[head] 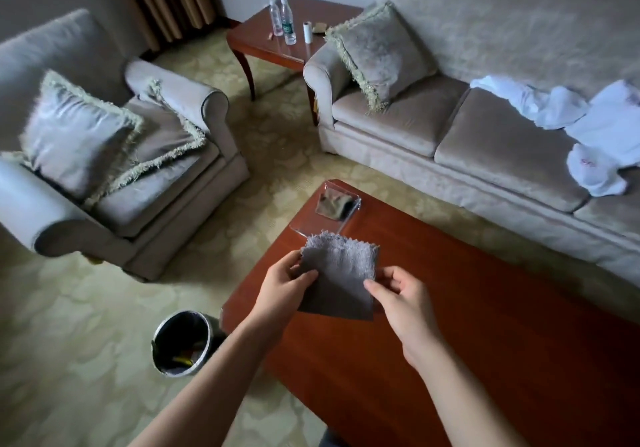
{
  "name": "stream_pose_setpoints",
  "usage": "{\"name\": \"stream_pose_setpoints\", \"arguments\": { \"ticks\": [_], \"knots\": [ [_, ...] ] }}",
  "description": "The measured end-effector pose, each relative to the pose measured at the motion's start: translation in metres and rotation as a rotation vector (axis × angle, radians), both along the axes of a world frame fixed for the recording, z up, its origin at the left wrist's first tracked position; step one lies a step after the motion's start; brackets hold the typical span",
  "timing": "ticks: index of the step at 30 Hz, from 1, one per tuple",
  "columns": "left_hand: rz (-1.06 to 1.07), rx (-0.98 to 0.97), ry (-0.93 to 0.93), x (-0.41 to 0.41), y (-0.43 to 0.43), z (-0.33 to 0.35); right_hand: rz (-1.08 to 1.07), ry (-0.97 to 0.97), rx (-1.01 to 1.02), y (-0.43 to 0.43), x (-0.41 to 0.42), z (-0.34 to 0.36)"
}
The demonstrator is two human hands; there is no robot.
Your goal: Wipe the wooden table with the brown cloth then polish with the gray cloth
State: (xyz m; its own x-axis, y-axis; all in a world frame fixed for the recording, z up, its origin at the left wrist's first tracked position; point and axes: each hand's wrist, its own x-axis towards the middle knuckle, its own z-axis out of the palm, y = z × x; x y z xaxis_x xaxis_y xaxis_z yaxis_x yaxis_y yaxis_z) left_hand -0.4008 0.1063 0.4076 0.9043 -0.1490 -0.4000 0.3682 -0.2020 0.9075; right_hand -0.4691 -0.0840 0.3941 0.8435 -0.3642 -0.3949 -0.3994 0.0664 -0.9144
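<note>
A person stands over a long, glossy wooden desk point(467, 325), holding a gray cloth point(341, 273) above its near left part with both hands. The cloth is a small square of knitted-looking fabric with a zigzag-cut top edge. It looks light, soft and limp, so it will likely drape and bunch unless folded into a pad or pressed flat under a palm. Its side edges seem the natural places to take hold. The left hand point(287, 283) pinches the cloth's left edge between thumb and curled fingers. The right hand point(405, 299) pinches the lower right edge the same way. Each grip is narrow and closed on fabric. The brown cloth point(334, 202) lies crumpled in a clear tray point(301, 225) at the desk's far end, and neither hand touches it.
</note>
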Motion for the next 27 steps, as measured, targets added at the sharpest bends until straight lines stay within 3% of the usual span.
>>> {"name": "stream_pose_setpoints", "arguments": {
  "ticks": [5,11,19,27],
  "knots": [
    [-0.04,0.283,-0.044,0.097,0.002,-0.06,-0.003,0.12,-0.073,0.012,0.087,-0.062],
    [-0.022,0.462,-0.037,0.193,-0.003,-0.138,-0.007,0.226,-0.186,0.021,0.178,-0.143],
    [-0.1,0.532,-0.051,0.303,-0.007,-0.276,-0.061,0.291,-0.371,0.022,0.276,-0.266],
    [-0.249,0.624,-0.146,0.352,0.004,-0.376,-0.054,0.392,-0.498,0.039,0.315,-0.365]
  ]
}}
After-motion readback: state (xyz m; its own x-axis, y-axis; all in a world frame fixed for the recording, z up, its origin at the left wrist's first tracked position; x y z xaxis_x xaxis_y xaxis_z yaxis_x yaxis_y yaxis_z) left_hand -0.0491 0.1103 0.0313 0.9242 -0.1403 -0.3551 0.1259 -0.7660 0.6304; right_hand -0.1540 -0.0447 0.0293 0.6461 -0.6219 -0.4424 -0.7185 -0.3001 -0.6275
